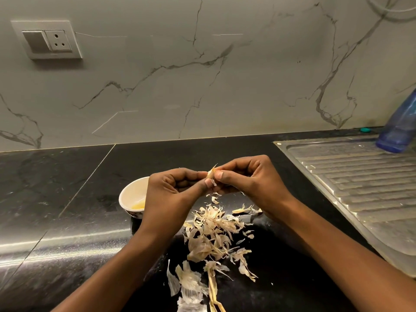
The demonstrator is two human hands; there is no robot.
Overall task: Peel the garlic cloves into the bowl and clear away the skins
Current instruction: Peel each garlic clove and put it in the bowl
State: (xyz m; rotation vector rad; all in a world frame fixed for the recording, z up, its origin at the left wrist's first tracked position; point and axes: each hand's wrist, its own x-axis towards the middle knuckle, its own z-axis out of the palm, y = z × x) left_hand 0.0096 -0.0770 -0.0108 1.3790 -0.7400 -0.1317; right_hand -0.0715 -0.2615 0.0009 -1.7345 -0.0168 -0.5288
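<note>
Both the left hand [174, 190] and the right hand [249, 176] pinched a small, light garlic clove [211, 173] above the surface [67, 199], its papery skin seeming fragile, best gripped at the loose tip.

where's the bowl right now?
Head view, left of centre: the bowl sits on the black counter, partly behind the left hand, with the pile of skins to its right.

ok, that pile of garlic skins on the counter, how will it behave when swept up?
The garlic skins look thin, curled and papery, so probably very light and floppy. Loose separate flakes on the glossy counter will likely scatter rather than move together.
</note>
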